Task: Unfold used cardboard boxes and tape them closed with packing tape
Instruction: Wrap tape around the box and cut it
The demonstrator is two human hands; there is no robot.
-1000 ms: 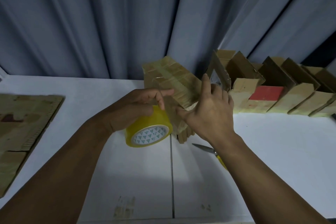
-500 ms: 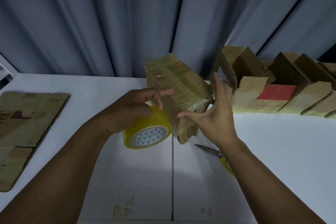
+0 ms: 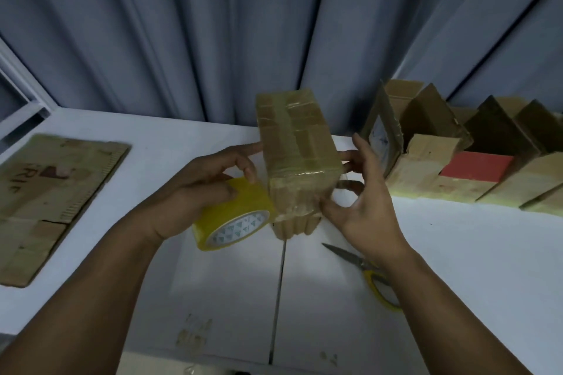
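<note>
Probably light, stiff, tape-slick: take box (image 3: pixel 297 146) by its corners near desk's (image 3: pixel 457 253) back edge, with left hand (image 3: pixel 195 192) gripping tape roll (image 3: pixel 225 216), right hand (image 3: pixel 365 210) open against it.

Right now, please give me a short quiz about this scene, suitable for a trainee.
1. True or false: the scissors lie on the white table, right of the taped cardboard box.
2. The left hand grips: A) the scissors, B) the yellow tape roll, C) a knife.
3. Fill in: the flattened cardboard lies at the table's ___ side.
Key: 1 true; 2 B; 3 left.
</note>
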